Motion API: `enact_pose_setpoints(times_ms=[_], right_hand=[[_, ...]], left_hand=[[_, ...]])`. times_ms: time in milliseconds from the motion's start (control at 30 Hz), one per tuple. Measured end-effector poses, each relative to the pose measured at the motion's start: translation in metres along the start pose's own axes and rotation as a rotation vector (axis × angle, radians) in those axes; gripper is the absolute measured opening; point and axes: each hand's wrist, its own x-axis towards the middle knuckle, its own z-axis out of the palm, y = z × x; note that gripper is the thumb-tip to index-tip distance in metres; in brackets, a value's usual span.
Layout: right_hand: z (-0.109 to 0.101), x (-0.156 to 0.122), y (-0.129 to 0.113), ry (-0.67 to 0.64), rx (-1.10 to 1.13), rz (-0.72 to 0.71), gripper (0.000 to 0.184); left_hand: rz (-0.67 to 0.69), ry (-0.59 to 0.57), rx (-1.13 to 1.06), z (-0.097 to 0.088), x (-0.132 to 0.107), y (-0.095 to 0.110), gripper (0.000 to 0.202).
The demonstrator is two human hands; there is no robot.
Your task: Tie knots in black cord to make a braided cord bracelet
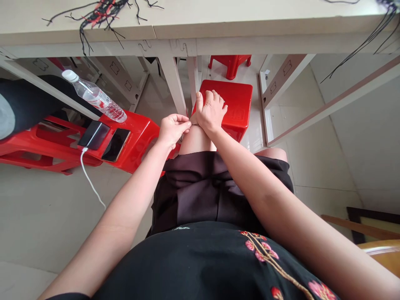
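Note:
Both my hands meet over my raised knee [196,139], below the table edge. My left hand [172,128] is closed in a pinch on a thin black cord [194,124] that runs across to my right hand. My right hand [211,110] is curled with its fingers bent and presses the cord's other end against the knee. The cord is very fine and only a short piece of it shows between the hands.
A beige table [175,25] spans the top, with a bundle of black and red cords [100,12] on the left and black strands [375,33] on the right. A red stool [237,108] stands ahead. To the left, a red stool on its side [137,137] carries a water bottle [95,98], two phones [106,139] and a white cable [90,179].

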Motion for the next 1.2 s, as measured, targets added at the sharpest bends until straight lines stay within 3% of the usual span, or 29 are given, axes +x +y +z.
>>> enact_pose_setpoints(times_ms=[233,500,733,1033,1200], right_hand=[[-0.003,0.0,0.0,-0.024,0.009,0.041,0.073],[-0.003,-0.001,0.002,-0.042,-0.004,0.038,0.072],[-0.006,-0.003,-0.001,-0.043,0.002,0.034,0.069],[-0.007,-0.004,-0.001,-0.049,0.039,0.033,0.069],[-0.008,-0.004,-0.001,-0.074,0.041,0.033,0.067]], left_hand=[[0.076,-0.013,0.083,-0.001,-0.001,0.001,0.011],[0.143,-0.168,0.191,-0.011,-0.003,-0.003,0.016],[0.255,-0.148,0.183,-0.01,-0.005,-0.006,0.019],[0.141,-0.175,0.174,-0.008,-0.01,-0.004,0.01],[0.174,-0.206,0.253,-0.013,-0.014,-0.004,0.016]])
